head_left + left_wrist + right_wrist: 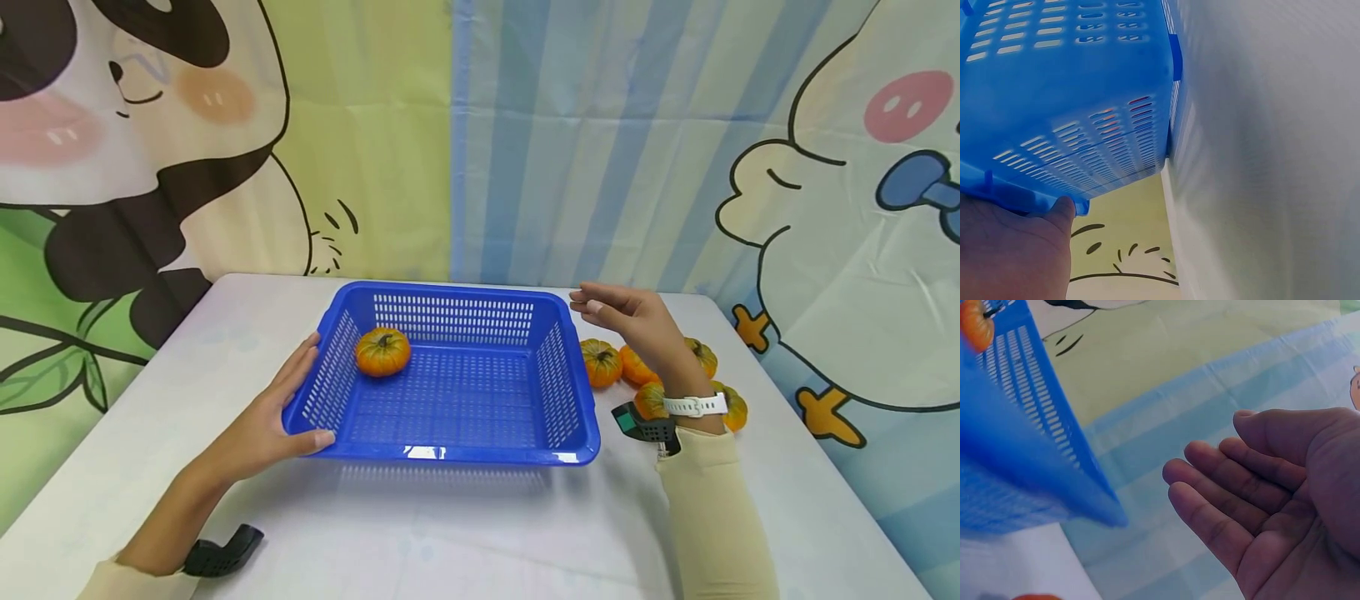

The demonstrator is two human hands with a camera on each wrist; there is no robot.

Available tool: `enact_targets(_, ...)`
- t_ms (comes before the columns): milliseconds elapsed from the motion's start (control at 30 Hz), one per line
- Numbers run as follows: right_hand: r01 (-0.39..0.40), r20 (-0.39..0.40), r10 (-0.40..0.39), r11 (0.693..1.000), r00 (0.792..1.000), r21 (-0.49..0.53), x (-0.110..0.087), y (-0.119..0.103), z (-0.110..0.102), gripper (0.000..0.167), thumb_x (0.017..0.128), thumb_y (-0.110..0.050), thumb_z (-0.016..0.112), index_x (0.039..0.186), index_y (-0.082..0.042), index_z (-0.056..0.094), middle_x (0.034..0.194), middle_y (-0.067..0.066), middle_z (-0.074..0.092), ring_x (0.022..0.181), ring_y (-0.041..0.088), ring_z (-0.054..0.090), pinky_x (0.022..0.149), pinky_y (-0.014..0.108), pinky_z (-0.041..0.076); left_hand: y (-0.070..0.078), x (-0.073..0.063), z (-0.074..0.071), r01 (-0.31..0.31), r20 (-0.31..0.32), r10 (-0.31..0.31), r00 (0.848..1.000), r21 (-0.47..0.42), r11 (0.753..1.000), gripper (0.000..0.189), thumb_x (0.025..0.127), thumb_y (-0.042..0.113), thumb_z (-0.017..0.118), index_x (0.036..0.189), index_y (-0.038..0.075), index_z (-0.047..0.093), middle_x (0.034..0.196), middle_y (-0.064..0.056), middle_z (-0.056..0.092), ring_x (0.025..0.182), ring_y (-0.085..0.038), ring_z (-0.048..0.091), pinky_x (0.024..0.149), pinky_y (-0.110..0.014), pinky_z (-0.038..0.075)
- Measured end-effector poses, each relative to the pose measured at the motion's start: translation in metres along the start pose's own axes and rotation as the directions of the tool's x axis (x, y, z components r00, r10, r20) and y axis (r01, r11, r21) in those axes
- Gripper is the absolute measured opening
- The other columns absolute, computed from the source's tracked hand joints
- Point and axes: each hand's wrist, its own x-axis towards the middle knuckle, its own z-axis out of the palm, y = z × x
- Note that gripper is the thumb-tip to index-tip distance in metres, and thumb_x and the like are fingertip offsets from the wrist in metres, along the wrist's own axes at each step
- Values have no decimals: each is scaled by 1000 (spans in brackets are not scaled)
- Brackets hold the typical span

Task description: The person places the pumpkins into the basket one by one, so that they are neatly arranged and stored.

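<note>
A blue perforated plastic basket [465,454] stands on the table in the head view, one small orange-and-green pumpkin [383,352] in its left part. My left hand [262,429] holds the basket by its front left corner, thumb on the front rim and fingers along the left side. In the left wrist view that hand [1016,250] is at the basket's rim [1029,199]. Past the basket's right rear corner, my right hand [630,317] is raised with fingers extended and nothing in it. The right wrist view shows its palm [1285,550] bare, apart from the basket.
Several small pumpkins [601,363] lie on the table right of the basket, partly hidden under my right hand and wrist. The white table [420,542] ends at a cartoon-printed curtain [510,167] behind it. Both wrists wear black devices [223,552].
</note>
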Motion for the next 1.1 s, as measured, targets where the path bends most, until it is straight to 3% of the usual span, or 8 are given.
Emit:
enact_targets(233,-57,-24,57,998,998,-14,-5,23,-3,45,99,-24,58,136,2,54,124,17,63,115,27,61,93,29,49,1,-1,-1,2,-1,-2,1000,-16,1000,106,78,19,77,157,16,7,162,9,-2,147,-34,2,103,-75,15)
enact_targets(433,-119,-77,116,993,990,-28,-5,37,-6,51,99,-31,58,139,0,52,125,16,63,114,28,62,95,34,48,2,0,0,2,-2,-2,1000,-25,1000,105,78,20,77,158,16,8,163,8,-1,147,-34,2,103,-75,15)
enact_targets(667,-260,-121,260,966,958,14,-8,52,-12,56,97,-39,59,142,-7,51,131,11,60,123,30,54,104,44,41,3,0,-1,1,-3,-1,1000,-15,1000,105,78,21,77,157,15,9,163,8,-2,147,-34,2,103,-74,16)
enact_targets(867,-316,-158,305,947,939,-53,-11,58,-16,56,99,-40,55,144,-9,48,138,13,55,132,34,43,107,55,34,4,0,-2,-2,-3,2,1000,-4,1000,106,77,22,77,158,17,9,163,5,-1,147,-37,3,100,-75,19)
enact_targets(1000,-354,-149,341,932,928,-74,-12,61,-18,56,99,-40,54,145,-9,47,139,12,53,131,36,44,106,55,35,4,0,-2,-2,-5,2,1000,0,1000,105,77,23,77,158,18,9,163,6,-1,146,-37,4,100,-75,20)
enact_targets(1100,-352,-122,342,933,932,-73,-11,66,-18,57,99,-39,55,146,-8,45,141,14,52,132,35,44,106,54,36,3,-1,-1,-4,-8,4,1000,-4,1000,105,78,22,77,158,18,9,163,6,-1,146,-36,4,100,-75,21)
